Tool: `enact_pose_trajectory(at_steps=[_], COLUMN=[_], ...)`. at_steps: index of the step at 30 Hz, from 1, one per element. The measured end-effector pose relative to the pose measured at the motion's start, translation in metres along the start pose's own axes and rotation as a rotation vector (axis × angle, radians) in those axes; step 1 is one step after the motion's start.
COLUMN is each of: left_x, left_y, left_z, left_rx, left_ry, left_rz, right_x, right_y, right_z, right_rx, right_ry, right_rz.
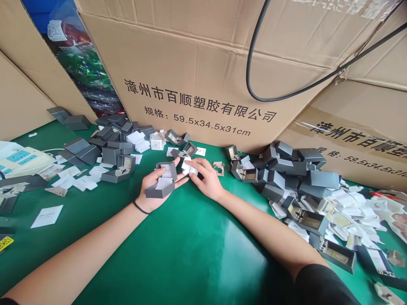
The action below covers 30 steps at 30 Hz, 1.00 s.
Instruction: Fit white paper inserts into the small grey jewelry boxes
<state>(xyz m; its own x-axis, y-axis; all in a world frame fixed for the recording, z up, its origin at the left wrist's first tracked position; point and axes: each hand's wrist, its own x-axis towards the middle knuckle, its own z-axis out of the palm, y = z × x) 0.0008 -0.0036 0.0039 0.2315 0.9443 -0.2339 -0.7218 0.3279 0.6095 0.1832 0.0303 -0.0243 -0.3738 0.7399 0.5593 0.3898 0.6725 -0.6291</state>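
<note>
My left hand (151,191) lies palm up on the green table (190,245) and cradles an open grey hinged box (163,183) with a white lining. A black band circles that wrist. My right hand (205,176) rests just to the right of it, fingers pinched on a small white insert (188,167) that sits close to the box's lid. Behind both hands lies another open grey box (188,149).
Heaps of grey boxes and white cards lie left (104,148) and right (295,173). Large printed cardboard cartons (197,76) wall the back, with a black cable (254,91) looping across them. A white power strip (19,159) sits at far left.
</note>
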Motion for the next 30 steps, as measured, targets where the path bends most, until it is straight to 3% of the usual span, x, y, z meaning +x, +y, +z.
enact_pose_trajectory(at_steps=[13, 21, 26, 30], left_x=[-0.007, -0.009, -0.004, 0.001], left_y=[-0.005, 0.000, -0.002, -0.004], left_z=[0.008, 0.005, 0.002, 0.000], left_rx=[0.134, 0.151, 0.143, 0.140], left_ry=[-0.001, -0.029, -0.068, -0.051], left_rz=[0.023, 0.008, -0.011, 0.054], right_x=[-0.002, -0.001, 0.000, 0.001], right_y=[0.002, -0.002, 0.000, 0.004], right_z=[0.003, 0.007, 0.006, 0.003], right_rx=[-0.018, -0.065, -0.075, -0.104], right_ry=[0.020, 0.017, 0.040, 0.037], right_rz=[0.027, -0.039, 0.051, 0.040])
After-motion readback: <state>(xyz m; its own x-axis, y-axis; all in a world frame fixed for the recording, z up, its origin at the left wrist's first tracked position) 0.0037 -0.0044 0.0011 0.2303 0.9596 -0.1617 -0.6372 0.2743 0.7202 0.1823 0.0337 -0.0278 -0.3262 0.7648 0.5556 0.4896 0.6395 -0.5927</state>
